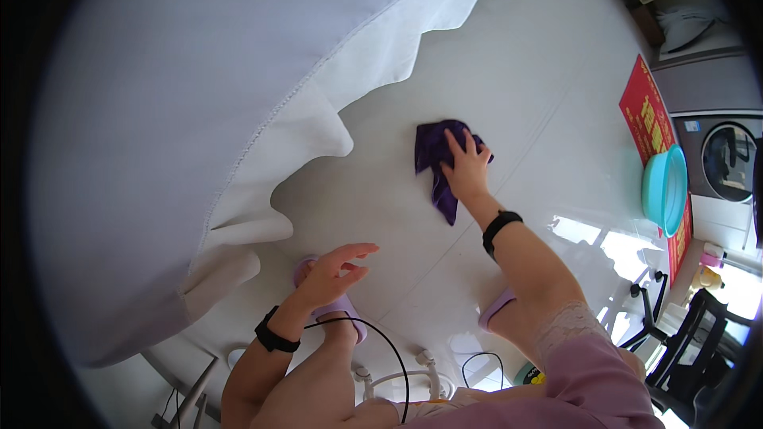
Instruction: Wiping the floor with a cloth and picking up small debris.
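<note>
My right hand [469,170] presses down on a dark purple cloth [442,196] with its fingers spread over the fabric. The cloth lies crumpled on the pale tiled floor [369,190], one corner trailing toward me. My left hand [334,274] hangs above my left slipper [343,307], holding nothing, its fingers apart and slightly bent. Both wrists wear black bands. To the left of the cloth falls the ruffled white hem of a draped fabric cover [310,125].
At the right, a turquoise basin [656,190] stands on a red mat [647,110] before a front-loading washing machine [727,158]. A black wheeled chair [685,339] is at lower right. Beneath me are white stool legs [438,375]. A black cable [390,339] loops by my left leg.
</note>
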{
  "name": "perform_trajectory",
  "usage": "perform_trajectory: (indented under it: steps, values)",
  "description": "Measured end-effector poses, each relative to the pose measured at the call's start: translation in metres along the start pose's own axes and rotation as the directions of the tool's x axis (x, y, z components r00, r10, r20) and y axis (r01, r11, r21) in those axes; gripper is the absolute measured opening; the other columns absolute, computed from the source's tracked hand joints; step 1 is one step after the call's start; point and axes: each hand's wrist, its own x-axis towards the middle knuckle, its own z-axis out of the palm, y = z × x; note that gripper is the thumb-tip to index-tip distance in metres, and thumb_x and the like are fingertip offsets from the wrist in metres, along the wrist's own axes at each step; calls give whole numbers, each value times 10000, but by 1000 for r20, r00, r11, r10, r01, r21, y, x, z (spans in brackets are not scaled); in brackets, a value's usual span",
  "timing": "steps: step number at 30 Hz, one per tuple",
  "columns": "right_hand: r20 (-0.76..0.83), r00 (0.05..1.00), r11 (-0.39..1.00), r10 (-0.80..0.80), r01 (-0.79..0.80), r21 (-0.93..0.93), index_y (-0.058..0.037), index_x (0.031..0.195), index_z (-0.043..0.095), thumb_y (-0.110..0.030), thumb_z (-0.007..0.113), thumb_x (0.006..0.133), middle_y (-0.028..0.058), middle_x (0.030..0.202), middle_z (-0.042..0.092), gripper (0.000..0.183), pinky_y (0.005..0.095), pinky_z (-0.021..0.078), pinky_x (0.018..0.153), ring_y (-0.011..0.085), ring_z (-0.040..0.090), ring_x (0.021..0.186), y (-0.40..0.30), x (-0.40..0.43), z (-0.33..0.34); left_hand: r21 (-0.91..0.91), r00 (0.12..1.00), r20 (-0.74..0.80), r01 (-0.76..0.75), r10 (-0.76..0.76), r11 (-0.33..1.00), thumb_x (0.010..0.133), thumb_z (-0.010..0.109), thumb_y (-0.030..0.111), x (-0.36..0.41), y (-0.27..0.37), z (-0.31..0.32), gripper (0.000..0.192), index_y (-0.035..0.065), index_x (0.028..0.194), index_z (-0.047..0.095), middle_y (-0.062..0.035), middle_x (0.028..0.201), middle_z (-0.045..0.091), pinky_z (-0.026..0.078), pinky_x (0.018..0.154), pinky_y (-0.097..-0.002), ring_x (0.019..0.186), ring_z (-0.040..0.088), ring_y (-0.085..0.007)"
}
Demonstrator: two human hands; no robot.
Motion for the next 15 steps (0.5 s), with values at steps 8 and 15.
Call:
perform_trajectory:
  steps: [8,15]
  values:
    - [-52,998,999,-26,28,31,-232,1427,442,-269,724,818,102,1501,348,672,573,422,984,497,324,1237,-94,94,10,-110,981,-152,108,-124,988,936,577,64,-22,-16,-22,365,73,1301,581,-37,1256,611,480,920,-288,1134,562,-155]
    - [64,953,955,-296,295,30,-225,1355,528,-416,548,913,32,1495,364,482,531,367,1022,392,335,1293,-212,62,37,-300,827,-487,144,-281,943,954,540,65,-55,-65,-37,239,47,1173,633,-44,1094,665,475,881,-277,949,618,-128]
